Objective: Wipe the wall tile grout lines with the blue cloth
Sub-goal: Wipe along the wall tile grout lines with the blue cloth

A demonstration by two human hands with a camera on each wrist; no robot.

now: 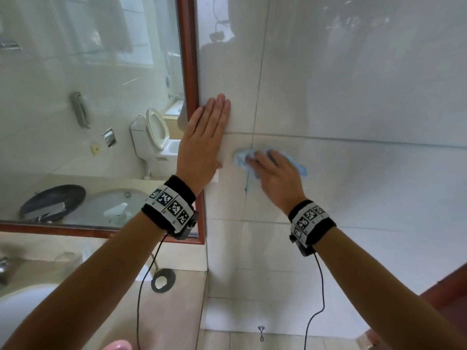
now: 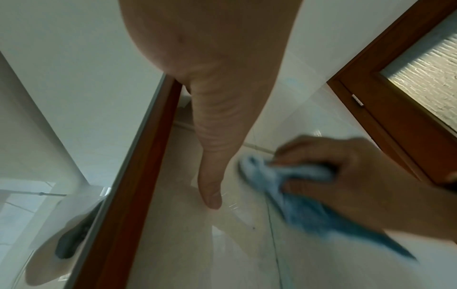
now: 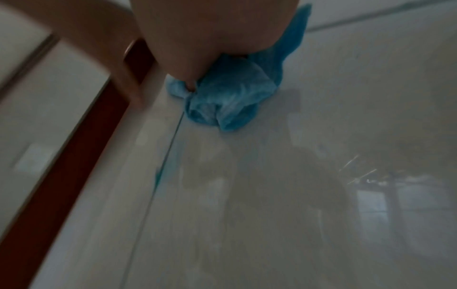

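Blue cloth (image 1: 295,162), bunched, is pressed against the wall tile (image 1: 366,185) under our right hand (image 1: 275,175), just below the horizontal grout line (image 1: 353,140) and over the vertical grout line (image 1: 246,195). Right fingers (image 2: 304,156) curl over the cloth, clamped on it. Right-wrist view is blurred; the cloth (image 3: 222,101) sits on the tile beside the vertical line. Our left hand (image 1: 202,142) lies flat on the wall, fingers straight and together, beside the mirror frame (image 1: 188,59). The thumb (image 2: 210,191) points along the tile.
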